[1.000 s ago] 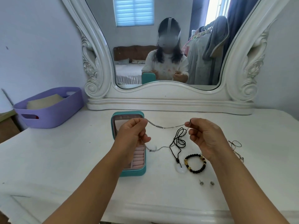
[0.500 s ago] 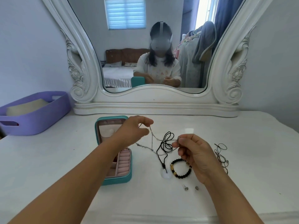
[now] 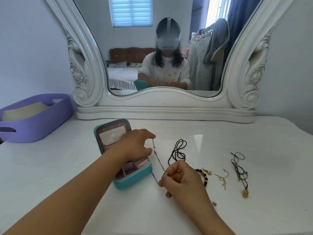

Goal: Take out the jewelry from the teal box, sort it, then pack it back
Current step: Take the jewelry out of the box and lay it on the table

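Both hands pinch a silver chain [image 3: 158, 159]: the left hand [image 3: 135, 145] holds its far end above the open teal box [image 3: 133, 181], the right hand [image 3: 179, 180] its near end. Other jewelry lies on the table [image 3: 254, 133] to the right of the box

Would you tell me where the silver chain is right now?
In the head view, the silver chain hangs stretched between the left hand and right hand, just right of the open teal box.
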The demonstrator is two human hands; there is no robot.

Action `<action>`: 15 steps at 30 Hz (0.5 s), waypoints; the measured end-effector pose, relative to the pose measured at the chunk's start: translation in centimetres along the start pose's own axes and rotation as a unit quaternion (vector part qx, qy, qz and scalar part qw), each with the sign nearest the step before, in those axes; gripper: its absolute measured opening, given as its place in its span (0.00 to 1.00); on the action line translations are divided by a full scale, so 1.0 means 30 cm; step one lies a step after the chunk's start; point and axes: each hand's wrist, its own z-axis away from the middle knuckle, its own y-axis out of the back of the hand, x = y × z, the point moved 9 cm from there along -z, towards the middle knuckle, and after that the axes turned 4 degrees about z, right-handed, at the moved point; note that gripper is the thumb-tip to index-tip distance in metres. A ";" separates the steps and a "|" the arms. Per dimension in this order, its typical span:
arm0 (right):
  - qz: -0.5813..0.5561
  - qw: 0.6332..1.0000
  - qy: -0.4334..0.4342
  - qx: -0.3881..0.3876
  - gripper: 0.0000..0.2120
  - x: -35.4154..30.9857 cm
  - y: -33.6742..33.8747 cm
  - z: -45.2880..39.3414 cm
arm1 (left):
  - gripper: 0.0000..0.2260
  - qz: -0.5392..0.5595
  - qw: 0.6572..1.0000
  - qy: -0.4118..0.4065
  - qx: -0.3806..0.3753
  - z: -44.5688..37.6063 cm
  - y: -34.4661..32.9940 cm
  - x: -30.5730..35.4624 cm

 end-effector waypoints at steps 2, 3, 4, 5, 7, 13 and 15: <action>0.052 0.999 0.015 0.006 0.04 -0.001 -0.012 0.002 | 0.27 0.006 0.999 0.006 -0.033 0.001 -0.040 0.017; 0.079 0.996 0.025 0.011 0.04 -0.004 -0.013 0.002 | 0.28 -0.007 0.999 0.000 -0.047 0.006 -0.054 0.027; 0.105 0.994 0.035 0.015 0.04 -0.008 -0.012 0.001 | 0.29 -0.021 0.998 -0.013 -0.057 0.011 -0.061 0.037; 0.125 0.991 0.042 0.016 0.03 -0.013 -0.011 0.002 | 0.29 -0.027 0.997 -0.030 -0.066 0.019 -0.066 0.045; 0.151 0.987 0.055 0.011 0.03 -0.024 -0.018 0.007 | 0.31 -0.037 0.993 -0.063 -0.090 0.044 -0.077 0.057; 0.284 0.951 0.121 0.017 0.07 -0.054 -0.057 0.028 | 0.33 -0.062 0.985 -0.099 -0.131 0.117 -0.093 0.036; 0.355 0.922 0.149 0.043 0.12 -0.050 -0.068 0.032 | 0.31 -0.075 0.985 -0.092 -0.125 0.121 -0.087 0.031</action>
